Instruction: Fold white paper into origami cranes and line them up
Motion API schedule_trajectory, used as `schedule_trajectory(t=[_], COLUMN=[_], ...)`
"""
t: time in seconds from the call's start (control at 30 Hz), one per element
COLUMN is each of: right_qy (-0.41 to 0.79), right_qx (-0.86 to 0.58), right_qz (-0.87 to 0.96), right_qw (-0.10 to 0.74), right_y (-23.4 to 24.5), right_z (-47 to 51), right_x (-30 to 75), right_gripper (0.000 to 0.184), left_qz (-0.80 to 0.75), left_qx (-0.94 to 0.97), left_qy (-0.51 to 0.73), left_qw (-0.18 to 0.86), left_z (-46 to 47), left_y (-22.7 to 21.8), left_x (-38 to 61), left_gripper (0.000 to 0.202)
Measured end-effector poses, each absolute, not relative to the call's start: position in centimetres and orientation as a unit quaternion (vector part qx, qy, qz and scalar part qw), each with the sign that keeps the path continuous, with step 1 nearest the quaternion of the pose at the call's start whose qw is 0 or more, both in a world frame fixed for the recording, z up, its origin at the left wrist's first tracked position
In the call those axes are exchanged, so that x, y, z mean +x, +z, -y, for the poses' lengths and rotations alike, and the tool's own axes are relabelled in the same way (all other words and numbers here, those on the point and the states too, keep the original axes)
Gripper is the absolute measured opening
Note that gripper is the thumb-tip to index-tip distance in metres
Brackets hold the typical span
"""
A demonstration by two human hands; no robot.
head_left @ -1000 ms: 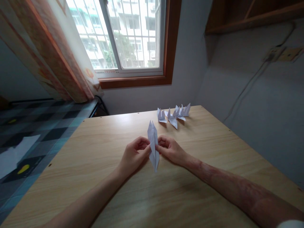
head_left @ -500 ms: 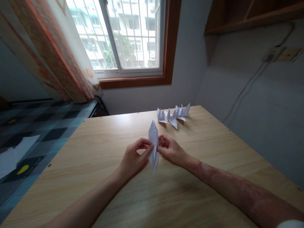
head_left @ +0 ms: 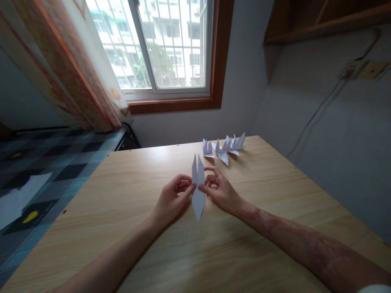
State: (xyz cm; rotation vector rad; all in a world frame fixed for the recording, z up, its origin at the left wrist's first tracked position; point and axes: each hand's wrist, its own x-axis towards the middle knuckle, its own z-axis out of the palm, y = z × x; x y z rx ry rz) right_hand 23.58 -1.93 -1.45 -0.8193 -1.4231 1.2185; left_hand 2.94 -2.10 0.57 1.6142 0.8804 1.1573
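A narrow white folded paper piece [head_left: 198, 191] is held upright over the middle of the wooden table [head_left: 128, 228], with two points at its top and one at its bottom. My left hand [head_left: 172, 199] pinches its left edge with thumb and forefinger. My right hand [head_left: 220, 190] pinches its right edge, the other fingers curled. Behind it, near the table's far edge, stand several finished white paper cranes [head_left: 224, 147] in a row.
A window [head_left: 171, 44] with a wooden frame and a patterned curtain [head_left: 70, 73] lie beyond the table. A bed with a checked cover [head_left: 39, 167] sits at the left. A grey wall with a cable and socket [head_left: 363, 69] bounds the right side.
The paper piece has turned to face me flat, and its top now shows two separate points. My right fingers have shifted on its edge; both hands stay in place.
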Motion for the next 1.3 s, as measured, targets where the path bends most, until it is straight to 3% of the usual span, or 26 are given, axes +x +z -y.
schedule_trajectory(t=[0.2, 0.57, 0.8, 0.93, 1.07, 1.17, 1.3], right_qy=[0.481, 0.492, 0.477, 0.451, 0.439, 0.431, 0.430], right_qx=[-0.333, -0.305, -0.327, -0.348, -0.392, -0.407, -0.406], right_qz=[0.607, 0.625, 0.643, 0.653, 0.640, 0.629, 0.623], right_qw=[0.538, 0.524, 0.502, 0.499, 0.494, 0.503, 0.512], right_y=[-1.3, -1.3, -1.0, -0.9, -0.8, -0.9, -0.8], right_z=[2.0, 2.0, 2.6, 2.6, 2.4, 2.2, 2.1], right_x=[23.7, 23.9, 24.2, 24.1, 24.0, 24.0, 24.1], right_gripper=[0.055, 0.042, 0.049, 0.045, 0.028, 0.019, 0.028], left_qz=[-0.336, -0.334, -0.338, -0.342, -0.346, -0.338, -0.345], left_qx=[0.599, 0.599, 0.602, 0.608, 0.607, 0.611, 0.639], left_qy=[0.483, 0.472, 0.462, 0.454, 0.449, 0.444, 0.429], left_qw=[0.543, 0.553, 0.557, 0.554, 0.558, 0.562, 0.538], left_z=[1.8, 2.1, 2.1, 2.0, 1.9, 2.0, 2.1], left_y=[0.5, 1.2, 1.5, 1.2, 1.1, 1.0, 0.9], left_x=[2.8, 2.9, 2.8, 2.7, 2.7, 2.7, 2.7], left_gripper=[0.040, 0.044, 0.078, 0.059, 0.043, 0.043, 0.046])
